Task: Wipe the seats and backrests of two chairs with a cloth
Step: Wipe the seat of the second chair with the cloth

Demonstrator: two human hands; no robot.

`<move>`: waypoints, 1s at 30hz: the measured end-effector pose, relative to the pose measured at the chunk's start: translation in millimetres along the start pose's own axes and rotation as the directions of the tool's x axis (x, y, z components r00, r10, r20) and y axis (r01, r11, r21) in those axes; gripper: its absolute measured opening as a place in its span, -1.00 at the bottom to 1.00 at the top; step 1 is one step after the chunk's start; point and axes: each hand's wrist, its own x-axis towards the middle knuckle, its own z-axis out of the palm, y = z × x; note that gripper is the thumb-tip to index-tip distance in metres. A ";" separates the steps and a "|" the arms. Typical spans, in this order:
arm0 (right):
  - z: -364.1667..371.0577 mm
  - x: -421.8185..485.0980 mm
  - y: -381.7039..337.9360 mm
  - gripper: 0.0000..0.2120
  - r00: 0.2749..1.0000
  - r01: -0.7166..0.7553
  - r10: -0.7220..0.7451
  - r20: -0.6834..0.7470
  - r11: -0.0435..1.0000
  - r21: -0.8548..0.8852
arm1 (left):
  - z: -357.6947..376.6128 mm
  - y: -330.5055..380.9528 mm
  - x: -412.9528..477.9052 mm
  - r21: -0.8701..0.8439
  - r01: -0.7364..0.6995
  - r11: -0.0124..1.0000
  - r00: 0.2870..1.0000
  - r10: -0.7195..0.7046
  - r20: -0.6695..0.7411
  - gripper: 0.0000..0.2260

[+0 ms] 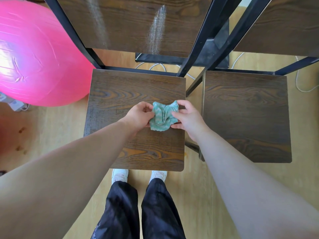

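your cloth (pixel 163 116) is a soft teal rag with a fuzzy weave, crumpled into folds. both chairs have flat, square seats of dark wood-grain board on black metal frames. the backrest (pixel 131 23) of the chair in front of you shows pale streaks. the floor (pixel 51 135) is light wood plank, with a glossy pink ball (pixel 34 54) on your left and a white cable (pixel 298 80) behind the chairs. you hold the cloth between your hands over the middle of the seat (pixel 120 94). your left hand (pixel 139 116) pinches its left edge and your right hand (pixel 188 118) pinches its right edge, fingers curled. the second seat (pixel 246 114) stands just beside it, to your right.
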 end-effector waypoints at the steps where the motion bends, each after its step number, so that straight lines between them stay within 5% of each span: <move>1: 0.6 -0.3 -0.8 -0.63 1.000 0.012 -0.012 0.009 1.000 -0.009 | -1.7 0.0 0.2 0.025 -0.016 1.000 1.000 0.016 0.006 -0.82; 6: 0.8 -1.5 -1.3 -0.48 0.994 0.051 -0.053 0.096 0.998 0.022 | -10.3 -0.4 0.3 0.198 -0.102 0.975 0.991 0.082 0.108 -0.45; 12: 1.8 4.7 0.8 -0.36 0.981 0.014 -0.008 0.192 0.999 -0.030 | -11.3 1.2 0.2 0.276 -0.153 0.949 0.988 0.148 0.040 -0.79; 18: 8.5 13.4 -8.6 -0.73 0.993 0.101 -0.075 0.095 0.942 -0.320 | -15.4 4.8 4.1 0.289 -0.154 0.945 0.987 0.159 0.007 -0.96; 23: 10.5 27.5 -23.6 -0.89 0.990 0.126 -0.138 -0.006 0.920 -0.372 | -20.6 14.6 8.5 0.237 -0.135 0.962 0.987 0.153 -0.058 -0.97; 30: 2.1 31.6 -57.6 -0.84 0.954 0.230 -0.284 -0.095 0.899 -0.372 | -30.8 39.7 6.9 0.139 -0.197 0.971 0.972 0.212 -0.105 -0.91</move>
